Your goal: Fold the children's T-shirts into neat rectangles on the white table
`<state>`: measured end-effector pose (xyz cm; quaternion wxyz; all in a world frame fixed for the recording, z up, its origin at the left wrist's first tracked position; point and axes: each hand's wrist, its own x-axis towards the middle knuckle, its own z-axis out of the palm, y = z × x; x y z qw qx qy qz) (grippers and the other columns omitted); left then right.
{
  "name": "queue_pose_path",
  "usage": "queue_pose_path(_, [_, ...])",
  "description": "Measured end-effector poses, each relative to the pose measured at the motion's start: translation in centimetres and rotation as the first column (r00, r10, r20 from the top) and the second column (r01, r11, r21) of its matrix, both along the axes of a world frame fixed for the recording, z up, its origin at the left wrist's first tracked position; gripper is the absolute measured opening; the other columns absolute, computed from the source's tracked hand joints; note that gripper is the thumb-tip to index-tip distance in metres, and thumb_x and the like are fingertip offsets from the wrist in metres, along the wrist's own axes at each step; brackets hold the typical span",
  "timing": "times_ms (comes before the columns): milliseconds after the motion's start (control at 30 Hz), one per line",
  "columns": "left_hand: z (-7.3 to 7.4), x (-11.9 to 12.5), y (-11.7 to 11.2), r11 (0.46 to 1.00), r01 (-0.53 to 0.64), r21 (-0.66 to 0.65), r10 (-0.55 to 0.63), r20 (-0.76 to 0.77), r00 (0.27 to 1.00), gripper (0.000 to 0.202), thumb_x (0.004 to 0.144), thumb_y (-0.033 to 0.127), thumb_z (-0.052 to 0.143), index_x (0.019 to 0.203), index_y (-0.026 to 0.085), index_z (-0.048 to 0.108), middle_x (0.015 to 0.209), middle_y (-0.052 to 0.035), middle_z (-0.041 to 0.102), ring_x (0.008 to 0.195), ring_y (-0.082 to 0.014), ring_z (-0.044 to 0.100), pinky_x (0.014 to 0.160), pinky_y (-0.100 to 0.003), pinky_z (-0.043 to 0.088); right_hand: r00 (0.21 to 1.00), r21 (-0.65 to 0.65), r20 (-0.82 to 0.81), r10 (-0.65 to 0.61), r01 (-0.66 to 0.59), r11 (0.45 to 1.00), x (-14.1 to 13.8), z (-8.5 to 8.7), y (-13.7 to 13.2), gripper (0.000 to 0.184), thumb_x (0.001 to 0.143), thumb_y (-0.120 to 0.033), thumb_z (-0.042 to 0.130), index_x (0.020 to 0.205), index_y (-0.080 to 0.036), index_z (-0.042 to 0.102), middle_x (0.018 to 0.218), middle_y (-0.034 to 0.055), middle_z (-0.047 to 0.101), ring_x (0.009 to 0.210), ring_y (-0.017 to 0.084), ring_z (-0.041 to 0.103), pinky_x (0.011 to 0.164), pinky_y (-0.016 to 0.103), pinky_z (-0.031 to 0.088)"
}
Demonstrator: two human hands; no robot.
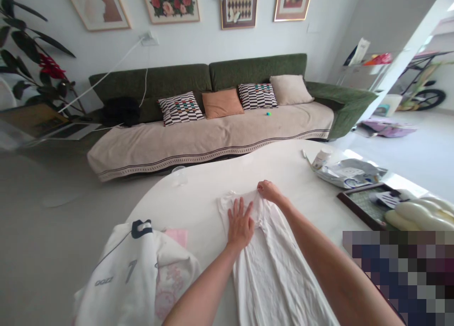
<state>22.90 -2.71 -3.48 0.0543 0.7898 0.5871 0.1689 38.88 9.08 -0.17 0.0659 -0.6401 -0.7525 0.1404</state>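
Observation:
A pale, wrinkled garment (273,264) lies lengthwise on the white table (198,200), its far edge pointing away from me. My left hand (240,225) presses flat on the upper part of the cloth, fingers spread. At the far right corner my right hand (268,191) pinches the fabric between closed fingers. To the left, a white jersey (122,264) with dark lettering and a dark collar rests at the table's edge. Beside the jersey is another white and pink garment (173,276), partly covered by it and by my left forearm.
A clear glass (179,175) stands at the far left of the table. On the right are a white bottle (322,159), a silvery plastic bag (351,172) and a dark-framed tray (362,205). A green sofa (258,68) with cushions stands beyond.

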Motion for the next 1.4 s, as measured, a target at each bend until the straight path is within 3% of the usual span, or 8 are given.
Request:
queue_pose_path(200, [-0.4,0.0,0.1,0.999,-0.051,-0.010,0.051,-0.046,0.998,0.051,0.087,0.029,0.034,0.137,0.026,0.027,0.146,-0.0055,0.019,0.134,-0.0256,0.008,0.105,-0.049,0.019,0.995,0.049,0.042,-0.093,0.091,0.995,-0.8,-0.4,-0.4,0.027,0.087,-0.033,0.048,0.108,-0.016,0.053,0.107,0.0058,0.055,0.089,0.015,0.056,0.077,0.035,0.048])
queue_pose_path(333, [-0.4,0.0,0.0,0.999,-0.043,-0.006,0.043,-0.056,0.998,0.054,0.087,0.035,0.034,0.139,0.024,0.024,0.146,-0.0068,0.019,0.134,-0.0276,0.008,0.105,-0.049,0.018,0.990,0.143,0.045,-0.134,0.126,0.982,-1.6,-0.2,-2.9,0.032,0.092,-0.022,0.030,0.117,-0.016,0.048,0.118,0.0112,0.051,0.092,0.016,0.056,0.077,0.030,0.046])
queue_pose_path(567, [-0.7,0.1,0.0,0.999,-0.043,0.025,0.043,-0.009,0.999,0.054,0.086,0.040,0.034,0.138,0.028,0.025,0.146,-0.0032,0.019,0.134,-0.0280,0.009,0.106,-0.049,0.016,0.993,0.171,0.106,-0.050,0.031,0.985,-2.6,-3.2,-8.5,0.049,0.091,-0.044,0.026,0.137,-0.028,0.024,0.145,0.0008,0.022,0.133,0.023,0.010,0.102,0.048,0.021])
queue_pose_path(767, [-0.7,0.0,0.2,0.999,-0.049,0.017,0.049,-0.001,0.999,0.054,0.086,0.045,0.032,0.137,0.030,0.027,0.146,-0.0017,0.020,0.134,-0.0306,0.008,0.106,-0.052,0.013,0.985,0.120,0.139,-0.100,0.083,0.989,-1.8,-2.8,-9.6,0.056,0.089,-0.051,0.021,0.140,-0.029,0.015,0.148,0.0018,0.009,0.134,0.023,0.005,0.101,0.054,0.017])
queue_pose_path(1033, [-0.8,0.0,-0.1,0.997,-0.067,-0.048,0.065,-0.042,0.997,0.057,0.084,0.048,0.031,0.138,0.034,0.022,0.147,0.0008,0.016,0.133,-0.0337,0.006,0.105,-0.055,0.007,0.983,0.210,0.124,-0.134,0.106,0.972,-0.3,-4.1,-21.5,0.063,0.086,-0.057,0.019,0.139,-0.024,0.022,0.147,0.0031,0.013,0.135,0.023,0.002,0.103,0.054,0.015])
queue_pose_path(1133, [0.2,0.0,0.5,0.985,-0.061,-0.160,0.052,-0.056,0.997,0.057,0.084,0.047,0.032,0.138,0.033,0.021,0.148,0.0000,0.012,0.133,-0.0337,0.002,0.105,-0.054,0.007,0.983,0.183,0.125,-0.137,0.113,0.977,-0.1,-4.7,-24.1,0.059,0.087,-0.054,0.018,0.139,-0.025,0.021,0.147,0.0018,0.014,0.135,0.023,0.004,0.103,0.052,0.017])
queue_pose_path(1267, [3.3,-0.1,0.8,0.929,-0.024,-0.369,-0.007,-0.081,0.997,0.060,0.083,0.049,0.033,0.139,0.029,0.022,0.148,-0.0046,0.011,0.133,-0.0359,0.004,0.102,-0.059,0.008,0.980,0.183,0.129,-0.151,0.126,0.975,-0.3,-4.8,-24.6,0.058,0.088,-0.052,0.021,0.139,-0.026,0.020,0.147,0.0013,0.014,0.135,0.023,0.004,0.103,0.051,0.017])
queue_pose_path(1400, [5.0,-0.1,-3.8,0.980,0.033,-0.198,-0.043,-0.044,0.998,0.057,0.087,0.043,0.027,0.140,0.025,0.016,0.149,-0.0055,0.006,0.134,-0.0284,-0.003,0.105,-0.055,0.007,0.977,0.206,0.141,-0.157,0.126,0.970,-0.4,-4.9,-24.4,0.058,0.088,-0.051,0.021,0.139,-0.026,0.020,0.147,0.0016,0.015,0.134,0.023,0.006,0.103,0.051,0.016])
